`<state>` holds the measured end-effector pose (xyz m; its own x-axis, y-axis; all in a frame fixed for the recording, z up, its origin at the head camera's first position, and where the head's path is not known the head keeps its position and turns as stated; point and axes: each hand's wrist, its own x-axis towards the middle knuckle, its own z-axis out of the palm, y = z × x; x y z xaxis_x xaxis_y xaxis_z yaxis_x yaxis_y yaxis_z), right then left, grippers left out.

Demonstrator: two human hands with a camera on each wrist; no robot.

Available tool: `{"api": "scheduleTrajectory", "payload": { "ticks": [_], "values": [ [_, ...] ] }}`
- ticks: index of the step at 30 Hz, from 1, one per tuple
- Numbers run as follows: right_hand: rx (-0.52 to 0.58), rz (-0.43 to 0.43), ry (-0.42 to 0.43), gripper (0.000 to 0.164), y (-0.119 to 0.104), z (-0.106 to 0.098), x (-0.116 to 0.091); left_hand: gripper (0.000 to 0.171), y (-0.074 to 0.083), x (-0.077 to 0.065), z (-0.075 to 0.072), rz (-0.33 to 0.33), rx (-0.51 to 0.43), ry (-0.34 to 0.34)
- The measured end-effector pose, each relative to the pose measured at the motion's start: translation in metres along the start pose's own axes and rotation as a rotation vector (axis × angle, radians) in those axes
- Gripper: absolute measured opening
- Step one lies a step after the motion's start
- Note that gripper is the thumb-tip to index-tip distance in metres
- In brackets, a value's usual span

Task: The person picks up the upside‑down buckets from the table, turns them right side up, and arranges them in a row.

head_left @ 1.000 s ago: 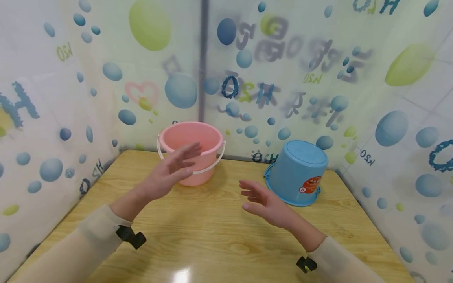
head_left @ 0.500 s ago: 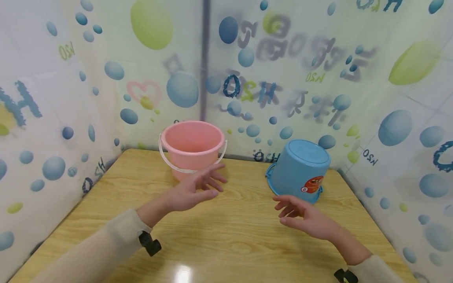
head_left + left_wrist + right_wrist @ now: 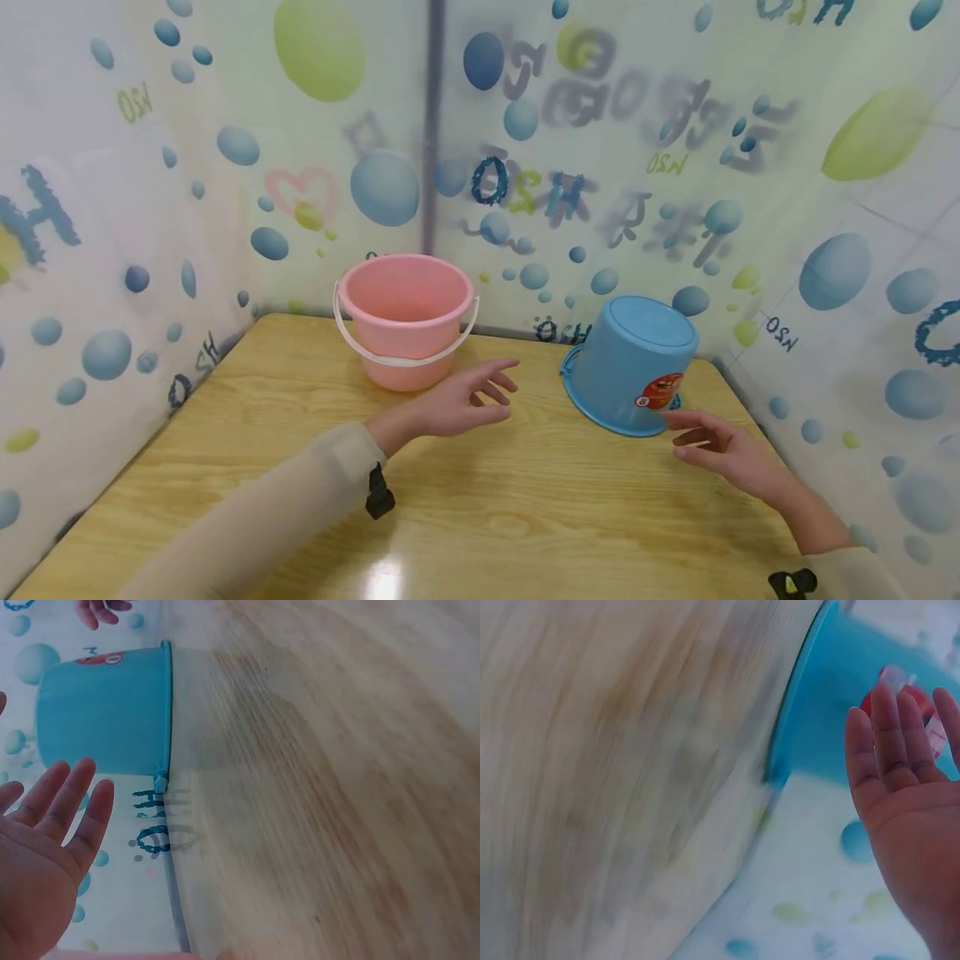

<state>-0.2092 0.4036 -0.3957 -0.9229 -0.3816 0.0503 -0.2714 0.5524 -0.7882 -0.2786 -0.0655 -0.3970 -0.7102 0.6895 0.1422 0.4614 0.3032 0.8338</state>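
Observation:
A pink bucket (image 3: 393, 350) stands upright at the back left in the head view, its white handle hanging across the front. To its right a blue bucket (image 3: 622, 367) sits upside down, with a red label on its side. My left hand (image 3: 457, 404) hovers in front of the pink bucket, fingers extended toward the blue one, holding nothing. The right hand (image 3: 738, 462), just right of the blue bucket's lower edge, has loosely bent fingers and holds nothing. In the right wrist view its fingers (image 3: 889, 739) overlap the label; I cannot tell whether they touch the bucket.
Both buckets rest on a wooden table (image 3: 480, 533). Patterned curtains (image 3: 525, 275) with blue and green dots enclose the back and both sides, close to the table edges. A dark wrist camera (image 3: 379, 493) sits on the left sleeve.
Both hands have moved to the right. The left has passed from before the pink bucket toward the gap between the buckets; the right has gone to the blue bucket's right side. The buckets have stayed put.

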Motion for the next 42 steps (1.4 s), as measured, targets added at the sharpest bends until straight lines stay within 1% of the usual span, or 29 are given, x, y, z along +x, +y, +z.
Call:
{"api": "scheduleTrajectory", "payload": {
  "ticks": [3, 5, 8, 13, 17, 21, 25, 28, 33, 34, 39, 42],
  "values": [
    [-0.054, 0.063, 0.057, 0.056, 0.013, -0.014, -0.002, 0.077, -0.002, 0.018, 0.007, -0.025, 0.025, -0.011],
    [-0.101, 0.106, 0.077, 0.059, 0.02, -0.022, 0.0, 0.078, -0.005, 0.029, 0.011, -0.032, 0.036, -0.017],
    [-0.168, 0.147, 0.073, 0.063, 0.029, -0.029, 0.006, 0.08, -0.011, 0.043, 0.017, -0.04, 0.052, -0.022],
    [-0.244, 0.177, 0.042, 0.071, 0.04, -0.037, 0.017, 0.081, -0.027, 0.062, 0.021, -0.072, 0.071, -0.031],
    [-0.282, 0.204, 0.035, 0.079, 0.046, -0.04, 0.027, 0.082, -0.032, 0.078, 0.024, -0.099, 0.133, -0.045],
    [-0.286, 0.26, 0.013, 0.088, 0.052, -0.042, 0.034, 0.088, -0.033, 0.094, 0.029, -0.132, 0.2, -0.081],
    [-0.248, 0.322, -0.025, 0.099, 0.057, -0.041, 0.04, 0.092, -0.038, 0.108, 0.037, -0.165, 0.218, -0.101],
    [-0.235, 0.344, -0.045, 0.105, 0.06, -0.038, 0.045, 0.093, -0.041, 0.116, 0.045, -0.185, 0.235, -0.102],
    [-0.278, 0.347, -0.062, 0.115, 0.064, -0.034, 0.055, 0.097, -0.04, 0.13, 0.056, -0.188, 0.316, -0.106],
    [-0.282, 0.354, -0.06, 0.116, 0.065, -0.033, 0.057, 0.097, -0.039, 0.132, 0.059, -0.198, 0.325, -0.107],
    [-0.264, 0.391, -0.073, 0.121, 0.067, -0.033, 0.06, 0.1, -0.041, 0.148, 0.071, -0.305, 0.342, -0.099],
    [-0.267, 0.409, -0.075, 0.121, 0.067, -0.032, 0.061, 0.103, -0.045, 0.154, 0.077, -0.339, 0.343, -0.078]
  ]
}}
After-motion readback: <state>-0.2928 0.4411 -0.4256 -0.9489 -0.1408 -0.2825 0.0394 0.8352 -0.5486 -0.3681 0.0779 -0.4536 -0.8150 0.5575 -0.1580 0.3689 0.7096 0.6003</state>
